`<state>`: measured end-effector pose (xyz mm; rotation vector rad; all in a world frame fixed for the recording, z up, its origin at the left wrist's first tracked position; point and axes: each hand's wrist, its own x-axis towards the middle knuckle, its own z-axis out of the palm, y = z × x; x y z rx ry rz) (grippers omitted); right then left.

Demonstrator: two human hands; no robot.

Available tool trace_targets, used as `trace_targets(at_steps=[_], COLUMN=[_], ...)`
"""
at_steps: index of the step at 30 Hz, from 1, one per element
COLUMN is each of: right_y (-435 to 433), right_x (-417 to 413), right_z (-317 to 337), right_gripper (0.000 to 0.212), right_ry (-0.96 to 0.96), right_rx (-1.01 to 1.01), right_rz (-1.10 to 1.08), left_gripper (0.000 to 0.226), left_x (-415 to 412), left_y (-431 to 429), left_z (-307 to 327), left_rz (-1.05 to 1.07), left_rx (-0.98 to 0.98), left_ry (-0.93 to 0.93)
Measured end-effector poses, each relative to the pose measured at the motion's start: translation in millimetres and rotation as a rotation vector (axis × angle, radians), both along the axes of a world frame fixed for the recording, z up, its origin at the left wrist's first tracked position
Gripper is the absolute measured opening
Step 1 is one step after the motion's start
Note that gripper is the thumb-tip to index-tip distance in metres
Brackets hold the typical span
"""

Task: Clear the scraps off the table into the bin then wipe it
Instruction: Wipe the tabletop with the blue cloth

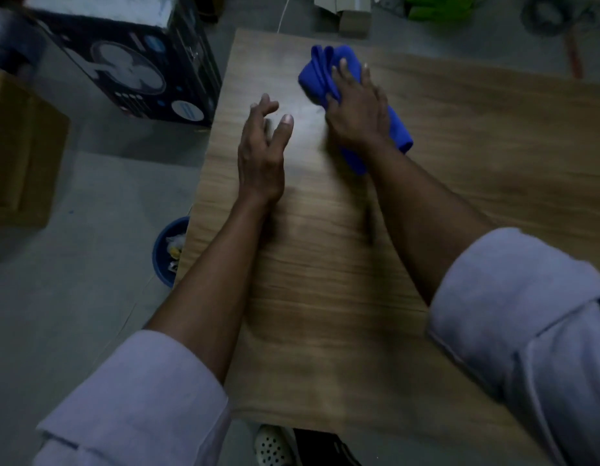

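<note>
Fingers [366, 79] of the right hand [357, 119] are spread and almost straight. They lie flat on top of a blue cloth [315, 75] and press it down on the wooden table [460, 169]; they are not curled around it. The cloth is folded in a thick, long bundle. One end sticks out beyond the fingertips and the other end shows behind the wrist. It lies on the far part of the table, a little toward the left edge.

The left hand [260, 156] is just beside the right one, near the left edge of the table. Its fingers [264, 107] are loose and a little apart, the thumb stands away from them, and it holds nothing. Whether this hand touches the wood I cannot tell.

On the floor, against the left side of the table, stands a blue bin [160, 264] with pale scraps [177, 245] inside. Farther back on the floor are a dark fan box [140, 72] and a cardboard box [19, 146].
</note>
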<state>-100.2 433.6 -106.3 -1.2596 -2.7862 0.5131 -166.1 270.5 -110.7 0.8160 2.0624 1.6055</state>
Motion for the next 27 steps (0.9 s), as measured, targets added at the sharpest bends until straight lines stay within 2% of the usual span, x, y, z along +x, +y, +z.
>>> trace_targets(at_steps=[2, 6, 9, 13, 17, 21, 25, 27], right_y=[-23.5, -102.8, -104.6, -55.2, 2.7, -9.9, -71.3, -88.7], right_x=[-2.6, 43.1, 64.2, 46.8, 11.6, -19.0, 2.0, 40.0], right_z=[2.0, -9.9, -17.2, -13.6, -3.3, -7.9, -9.6, -11.6], right_gripper=[0.06, 0.064, 0.059, 0.059, 0.062, 0.064, 0.065, 0.067], right_ry=[0.021, 0.133, 0.15, 0.124, 0.047, 0.013, 0.072, 0.113], right_rx=[-0.006, -0.01, -0.01, 0.036, 0.052, 0.061, 0.04, 0.039], right_rz=[0.014, 0.299, 0.371, 0.273, 0.039, -0.096, 0.216, 0.27], left_gripper=[0.041, 0.03, 0.031, 0.048, 0.045, 0.048, 0.063, 0.064], left_x=[-5.0, -9.9, -8.5, -12.3, -8.7, -5.3, -5.4, -7.1], left_y=[0.8, 13.3, 28.8, 29.6, 25.0, 27.3, 26.0, 25.0], left_z=[-0.9, 5.8, 10.9, 0.4, -4.6, -8.3, -5.7, -5.5], left_rz=[0.04, 0.077, 0.071, 0.081, 0.146, 0.146, 0.125, 0.132], left_rx=[0.009, 0.026, 0.058, -0.002, 0.031, 0.039, 0.03, 0.035], left_ry=[-0.002, -0.016, -0.043, -0.015, 0.039, 0.03, 0.083, 0.08])
